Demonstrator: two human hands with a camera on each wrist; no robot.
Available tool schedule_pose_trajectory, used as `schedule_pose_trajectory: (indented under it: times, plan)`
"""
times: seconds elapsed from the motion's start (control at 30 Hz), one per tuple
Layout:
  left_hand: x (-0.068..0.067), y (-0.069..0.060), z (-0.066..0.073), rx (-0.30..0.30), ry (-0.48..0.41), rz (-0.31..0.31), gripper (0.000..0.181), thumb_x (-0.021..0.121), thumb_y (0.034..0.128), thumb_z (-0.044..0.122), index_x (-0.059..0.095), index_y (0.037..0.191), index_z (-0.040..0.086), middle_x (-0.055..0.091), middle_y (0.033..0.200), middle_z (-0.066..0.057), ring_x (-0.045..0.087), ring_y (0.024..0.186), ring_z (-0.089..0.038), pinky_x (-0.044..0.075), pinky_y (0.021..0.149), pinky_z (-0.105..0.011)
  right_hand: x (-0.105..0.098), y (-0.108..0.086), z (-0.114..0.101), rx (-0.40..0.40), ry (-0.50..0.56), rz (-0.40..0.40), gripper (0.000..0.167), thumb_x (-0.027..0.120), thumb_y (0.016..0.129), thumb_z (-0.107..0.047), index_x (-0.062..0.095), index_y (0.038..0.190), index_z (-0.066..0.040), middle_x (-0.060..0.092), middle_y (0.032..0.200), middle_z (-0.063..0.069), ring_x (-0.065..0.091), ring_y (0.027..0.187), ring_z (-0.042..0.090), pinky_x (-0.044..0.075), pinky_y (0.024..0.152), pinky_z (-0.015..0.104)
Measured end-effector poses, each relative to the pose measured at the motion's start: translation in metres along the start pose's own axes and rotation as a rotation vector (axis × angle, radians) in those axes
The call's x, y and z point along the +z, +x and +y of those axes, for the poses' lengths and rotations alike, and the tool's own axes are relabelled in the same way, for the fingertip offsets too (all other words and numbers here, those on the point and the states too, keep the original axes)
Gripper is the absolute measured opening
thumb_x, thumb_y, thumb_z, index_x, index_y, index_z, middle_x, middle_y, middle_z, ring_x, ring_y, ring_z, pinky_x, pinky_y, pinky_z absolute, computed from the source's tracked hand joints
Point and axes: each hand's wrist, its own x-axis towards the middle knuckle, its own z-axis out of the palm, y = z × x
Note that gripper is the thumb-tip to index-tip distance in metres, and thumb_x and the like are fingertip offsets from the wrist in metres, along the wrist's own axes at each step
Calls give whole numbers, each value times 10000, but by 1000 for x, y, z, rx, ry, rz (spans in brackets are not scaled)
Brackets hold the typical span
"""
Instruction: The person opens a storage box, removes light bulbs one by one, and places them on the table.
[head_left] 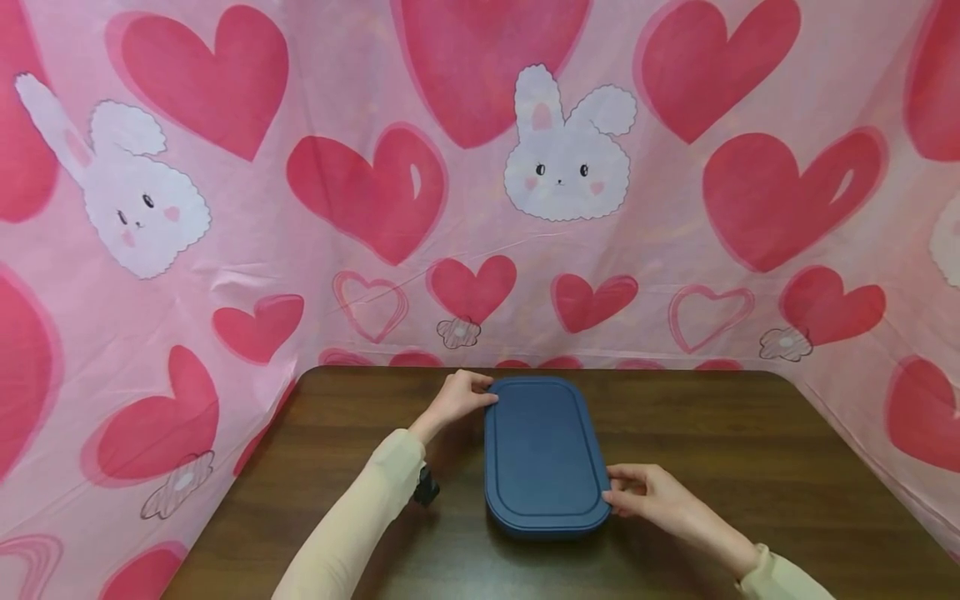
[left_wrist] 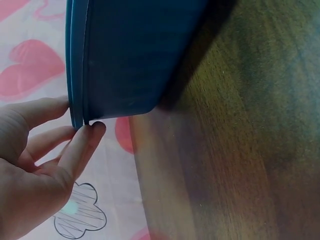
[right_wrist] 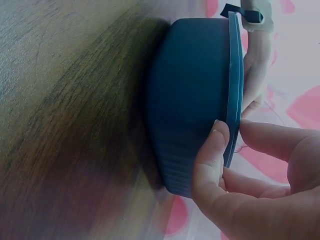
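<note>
A pale sleeve (head_left: 352, 512) leads to the left hand (head_left: 459, 397), pinching the blue lid (head_left: 543, 450), as does the right hand (head_left: 662, 502) diagonally opposite. Lid work seems underway; next needs even force.

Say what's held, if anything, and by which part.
Blue box, by its lid rim: left hand at the far left corner, right hand near the near right corner.

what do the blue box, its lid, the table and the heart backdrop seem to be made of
Box: probably plastic, smooth and dull, with faint ribbing on its side.
Lid: likely plastic too, matte, with a moulded line around its top.
Table: wood or wood-look laminate, slightly shiny, going by the brown grain and soft glare.
Backdrop: seemingly printed fabric, judging by its creases.
</note>
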Motion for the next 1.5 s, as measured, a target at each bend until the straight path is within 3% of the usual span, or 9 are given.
schedule_pose_trajectory:
  times: [0.53, 0.73, 0.97, 1.2, 1.5]
  plan:
    - [-8, -4, 7, -9, 39, -14, 416, 738, 886, 175, 673, 1230, -49, 696, 1228, -213, 705, 1070, -327, 588, 915, -432, 2, -3, -7, -15, 3, 36, 639, 639, 962, -157, 370, 1359, 265, 624, 1026, 145, 682, 829, 95, 603, 755, 268]
    - [-12, -7, 12, -15, 44, -4, 391, 736, 887, 168, 687, 1219, -33, 697, 1232, -201, 691, 1100, -319, 576, 941, -431, 3, -3, -11, -57, 20, 34, 617, 632, 967, -144, 379, 1367, 251, 625, 1066, 177, 688, 849, 40, 611, 762, 283]
    - [-22, -12, 10, -16, 69, 30, 370, 753, 870, 174, 712, 1185, -17, 720, 1194, -182, 691, 1094, -308, 575, 935, -428, 9, 1, -18, -63, 34, 34, 650, 645, 961, -160, 362, 1374, 255, 621, 1084, 194, 698, 877, 50, 620, 782, 330]
    - [-33, -18, 5, -33, 99, 55, 361, 763, 863, 175, 722, 1166, -16, 730, 1168, -181, 692, 1089, -307, 573, 939, -435, 16, 5, -27, -48, 11, 33, 679, 653, 959, -199, 361, 1391, 236, 624, 1064, 174, 710, 868, 101, 613, 775, 279]
    - [-52, -27, 7, -39, 147, 98, 329, 774, 855, 178, 744, 1129, -2, 742, 1127, -175, 705, 1049, -305, 588, 892, -423, 28, 15, -38, -107, -70, 66, 655, 664, 954, -215, 413, 1358, 235, 660, 1047, 189, 717, 784, 115, 601, 730, 220]
